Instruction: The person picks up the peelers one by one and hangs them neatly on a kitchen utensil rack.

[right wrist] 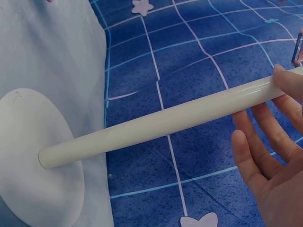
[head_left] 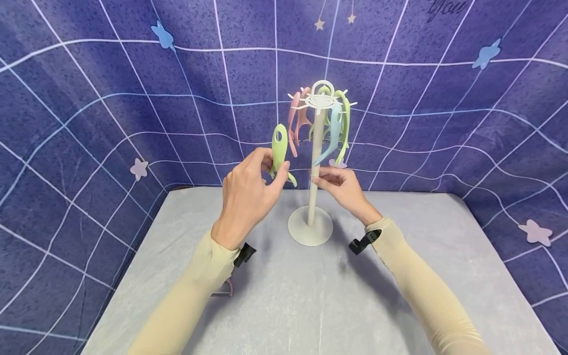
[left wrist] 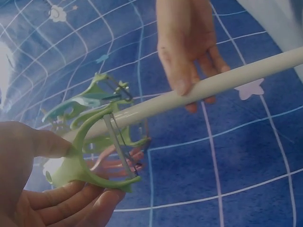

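Note:
My left hand (head_left: 248, 190) holds a green Y-shaped peeler (head_left: 279, 145) between thumb and fingers, handle end with its oval hole pointing up, left of the rack. In the left wrist view the peeler (left wrist: 80, 163) shows its metal blade across the two prongs. My right hand (head_left: 339, 187) pinches the white pole (head_left: 313, 197) of the rack between thumb and fingers, about midway up. From the rack's top ring (head_left: 320, 101) hang pink peelers (head_left: 293, 121) on the left, a blue peeler (head_left: 335, 130) in front and green peelers (head_left: 345, 125) on the right.
The rack's round white base (head_left: 310, 236) stands on the grey-white cloth of the table (head_left: 310, 305). A pink peeler (head_left: 230, 287) lies on the table, partly hidden by my left sleeve. Behind hangs a blue curtain (head_left: 195, 118) with a grid and stars.

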Action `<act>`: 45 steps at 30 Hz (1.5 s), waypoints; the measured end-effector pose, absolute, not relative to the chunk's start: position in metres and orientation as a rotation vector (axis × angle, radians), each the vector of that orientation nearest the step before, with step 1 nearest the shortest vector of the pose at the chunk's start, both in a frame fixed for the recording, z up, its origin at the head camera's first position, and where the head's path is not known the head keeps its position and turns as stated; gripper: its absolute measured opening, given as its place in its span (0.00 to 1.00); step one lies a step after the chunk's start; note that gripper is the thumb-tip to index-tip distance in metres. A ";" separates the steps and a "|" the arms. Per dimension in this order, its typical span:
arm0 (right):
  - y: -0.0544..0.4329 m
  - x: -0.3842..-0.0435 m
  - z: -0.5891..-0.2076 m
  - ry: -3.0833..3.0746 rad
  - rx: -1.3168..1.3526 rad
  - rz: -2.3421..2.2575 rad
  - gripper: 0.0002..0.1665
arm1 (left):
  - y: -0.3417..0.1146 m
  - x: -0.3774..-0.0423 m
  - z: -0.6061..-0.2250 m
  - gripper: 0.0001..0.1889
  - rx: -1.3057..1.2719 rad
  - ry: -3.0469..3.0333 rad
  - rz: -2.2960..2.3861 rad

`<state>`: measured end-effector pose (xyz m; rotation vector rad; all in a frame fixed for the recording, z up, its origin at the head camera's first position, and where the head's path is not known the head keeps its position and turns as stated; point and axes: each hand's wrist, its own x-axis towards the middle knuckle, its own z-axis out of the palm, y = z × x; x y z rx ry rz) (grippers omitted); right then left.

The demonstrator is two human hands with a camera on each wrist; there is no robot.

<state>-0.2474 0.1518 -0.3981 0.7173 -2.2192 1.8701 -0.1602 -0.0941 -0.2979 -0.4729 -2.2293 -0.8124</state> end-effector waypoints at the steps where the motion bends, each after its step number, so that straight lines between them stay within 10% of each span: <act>1: 0.152 -0.247 -0.398 -2.220 0.719 1.868 0.13 | -0.093 -0.161 -0.295 0.12 -0.479 -2.223 -0.819; 45: 0.152 -0.246 -0.399 -2.247 0.683 1.860 0.14 | -0.070 -0.183 -0.271 0.16 -0.524 -2.277 -0.887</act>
